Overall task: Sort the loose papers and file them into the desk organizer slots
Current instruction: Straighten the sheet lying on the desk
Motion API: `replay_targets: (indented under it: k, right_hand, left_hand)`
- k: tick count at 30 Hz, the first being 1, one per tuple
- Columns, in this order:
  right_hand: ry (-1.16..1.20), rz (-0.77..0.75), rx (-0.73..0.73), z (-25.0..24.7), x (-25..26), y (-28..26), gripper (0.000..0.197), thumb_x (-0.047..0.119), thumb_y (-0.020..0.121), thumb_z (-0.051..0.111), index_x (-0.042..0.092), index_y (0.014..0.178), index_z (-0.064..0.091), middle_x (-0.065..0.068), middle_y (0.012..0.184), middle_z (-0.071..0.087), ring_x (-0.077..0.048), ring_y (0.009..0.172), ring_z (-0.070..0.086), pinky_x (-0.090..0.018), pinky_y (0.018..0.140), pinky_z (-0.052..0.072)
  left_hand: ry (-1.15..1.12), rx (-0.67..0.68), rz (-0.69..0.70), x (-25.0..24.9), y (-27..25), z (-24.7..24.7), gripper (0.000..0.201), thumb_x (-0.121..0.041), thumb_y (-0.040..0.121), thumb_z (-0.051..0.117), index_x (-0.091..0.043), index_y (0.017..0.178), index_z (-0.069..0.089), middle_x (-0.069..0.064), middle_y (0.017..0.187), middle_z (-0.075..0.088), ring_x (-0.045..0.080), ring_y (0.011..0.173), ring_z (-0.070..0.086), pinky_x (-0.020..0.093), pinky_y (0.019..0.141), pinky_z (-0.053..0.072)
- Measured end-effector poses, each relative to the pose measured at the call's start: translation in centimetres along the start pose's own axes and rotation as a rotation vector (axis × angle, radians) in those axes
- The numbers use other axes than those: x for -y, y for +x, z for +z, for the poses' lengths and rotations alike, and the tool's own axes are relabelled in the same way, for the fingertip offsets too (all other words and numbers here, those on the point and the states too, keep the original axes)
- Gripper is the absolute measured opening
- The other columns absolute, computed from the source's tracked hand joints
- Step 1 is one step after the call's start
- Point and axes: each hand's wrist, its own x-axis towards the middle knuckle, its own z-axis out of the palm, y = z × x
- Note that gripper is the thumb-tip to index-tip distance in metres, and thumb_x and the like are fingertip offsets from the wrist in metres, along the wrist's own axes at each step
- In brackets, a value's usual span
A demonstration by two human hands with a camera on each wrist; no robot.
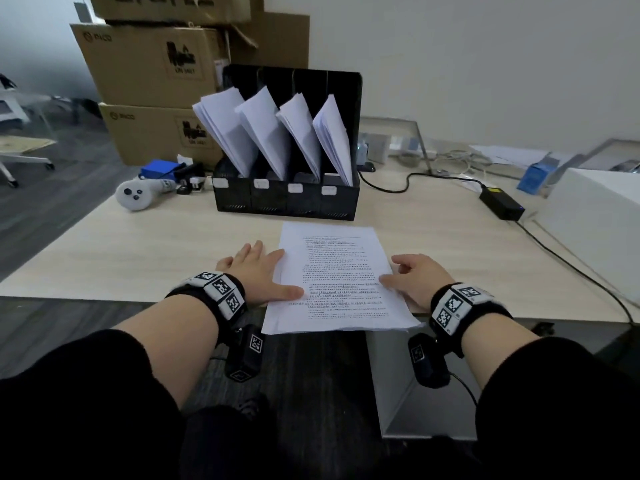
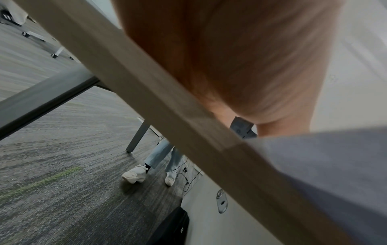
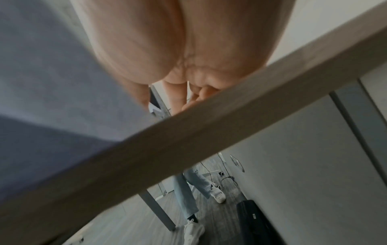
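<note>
A stack of printed papers point(image 1: 337, 278) lies flat on the desk point(image 1: 138, 251) in front of me, its near end hanging over the front edge. My left hand point(image 1: 258, 271) lies flat beside the stack's left edge, fingers straight, thumb resting on the top sheet. My right hand point(image 1: 412, 277) rests at the right edge with its thumb on the paper and its fingers loosely bent. Behind the stack stands the black desk organizer point(image 1: 287, 202); each of its slots holds white sheets leaning left. The wrist views show only each palm point(image 2: 230, 58) point(image 3: 167, 41), the overhanging papers point(image 2: 324, 165) point(image 3: 52, 82) and the desk edge.
Cardboard boxes point(image 1: 152, 74) are stacked behind the organizer. A white controller point(image 1: 138, 194) and a blue box point(image 1: 157, 169) lie at the left. A black power adapter point(image 1: 502, 202) with its cable and a white box point(image 1: 595, 223) sit on the right. Another person's legs point(image 2: 159, 157) stand beyond the desk.
</note>
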Motion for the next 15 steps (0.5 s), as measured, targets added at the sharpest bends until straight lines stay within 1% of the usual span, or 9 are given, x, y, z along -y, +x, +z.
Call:
replay_targets:
  k: [1, 2, 3, 5, 8, 9, 12, 14, 15]
  right_hand:
    - [-0.029, -0.011, 0.010, 0.18, 0.16, 0.00, 0.021, 0.029, 0.083, 0.082, 0.013, 0.088, 0.070, 0.003, 0.079, 0.061, -0.007, 0.061, 0.055, -0.019, 0.056, 0.041]
    - [-0.056, -0.024, 0.014, 0.36, 0.13, 0.16, 0.027, 0.031, 0.079, 0.085, 0.016, 0.072, 0.064, 0.004, 0.069, 0.058, -0.007, 0.055, 0.054, -0.020, 0.052, 0.041]
    - [-0.081, -0.027, 0.013, 0.52, 0.19, 0.27, 0.032, 0.034, 0.076, 0.087, 0.017, 0.066, 0.061, 0.005, 0.065, 0.057, -0.009, 0.053, 0.055, -0.021, 0.050, 0.040]
    - [-0.144, -0.031, -0.006, 0.76, 0.33, 0.39, 0.033, 0.042, 0.074, 0.087, 0.022, 0.066, 0.062, 0.002, 0.068, 0.058, -0.012, 0.056, 0.056, -0.021, 0.049, 0.038]
    - [-0.205, -0.026, -0.007, 1.06, 0.00, 0.80, 0.042, 0.058, 0.068, 0.082, 0.022, 0.068, 0.061, -0.009, 0.085, 0.058, -0.018, 0.063, 0.057, -0.025, 0.052, 0.038]
    - [-0.217, -0.023, -0.007, 1.08, 0.00, 0.79, 0.046, 0.063, 0.065, 0.080, 0.021, 0.068, 0.062, -0.010, 0.089, 0.057, -0.020, 0.064, 0.057, -0.026, 0.053, 0.038]
    - [-0.209, -0.030, -0.006, 1.14, -0.04, 0.69, 0.043, 0.064, 0.066, 0.080, 0.024, 0.070, 0.063, -0.007, 0.092, 0.054, -0.018, 0.064, 0.055, -0.025, 0.053, 0.038]
    - [-0.207, -0.025, -0.008, 1.05, 0.18, 0.48, 0.039, 0.064, 0.067, 0.080, 0.029, 0.081, 0.070, -0.007, 0.099, 0.054, -0.017, 0.072, 0.060, -0.025, 0.058, 0.043]
    - [-0.208, -0.023, -0.001, 0.99, 0.17, 0.46, 0.043, 0.065, 0.065, 0.079, 0.029, 0.089, 0.073, -0.006, 0.103, 0.055, -0.017, 0.076, 0.063, -0.025, 0.062, 0.046]
  left_hand:
    - [0.012, 0.001, -0.003, 0.00, -0.06, 0.03, 0.116, -0.096, 0.069, 0.044, -0.039, 0.161, 0.003, 0.004, 0.172, -0.009, 0.024, 0.159, -0.006, 0.052, 0.124, 0.005]
    - [0.022, 0.001, -0.005, 0.00, -0.05, 0.07, 0.119, -0.097, 0.068, 0.043, -0.038, 0.162, 0.002, 0.004, 0.172, -0.009, 0.024, 0.159, -0.006, 0.052, 0.124, 0.006]
    - [0.029, 0.002, -0.004, -0.02, -0.02, 0.09, 0.121, -0.099, 0.066, 0.042, -0.037, 0.162, 0.001, 0.003, 0.172, -0.010, 0.024, 0.159, -0.006, 0.052, 0.124, 0.006]
    - [0.036, 0.011, 0.000, 0.02, 0.06, 0.09, 0.125, -0.100, 0.063, 0.042, -0.036, 0.162, -0.002, 0.003, 0.172, -0.011, 0.024, 0.158, -0.008, 0.053, 0.124, 0.006]
    - [0.040, 0.034, 0.005, 0.18, 0.09, 0.05, 0.133, -0.100, 0.059, 0.048, -0.035, 0.161, -0.005, 0.002, 0.171, -0.014, 0.024, 0.158, -0.010, 0.053, 0.124, 0.003]
    - [0.042, 0.041, 0.010, 0.20, 0.06, 0.01, 0.135, -0.100, 0.058, 0.050, -0.035, 0.162, -0.006, 0.002, 0.171, -0.015, 0.024, 0.158, -0.011, 0.053, 0.124, 0.002]
    - [0.034, 0.040, 0.019, 0.19, -0.10, -0.11, 0.137, -0.098, 0.057, 0.055, -0.033, 0.162, -0.004, 0.002, 0.171, -0.013, 0.025, 0.158, -0.010, 0.054, 0.125, 0.002]
    - [0.024, 0.036, 0.019, 0.18, -0.09, -0.12, 0.137, -0.098, 0.056, 0.056, -0.034, 0.162, -0.003, 0.002, 0.171, -0.013, 0.025, 0.158, -0.010, 0.054, 0.125, 0.002]
    - [0.021, 0.034, 0.018, 0.19, -0.08, -0.08, 0.137, -0.098, 0.056, 0.056, -0.034, 0.162, -0.003, 0.002, 0.172, -0.012, 0.025, 0.158, -0.010, 0.054, 0.125, 0.002]
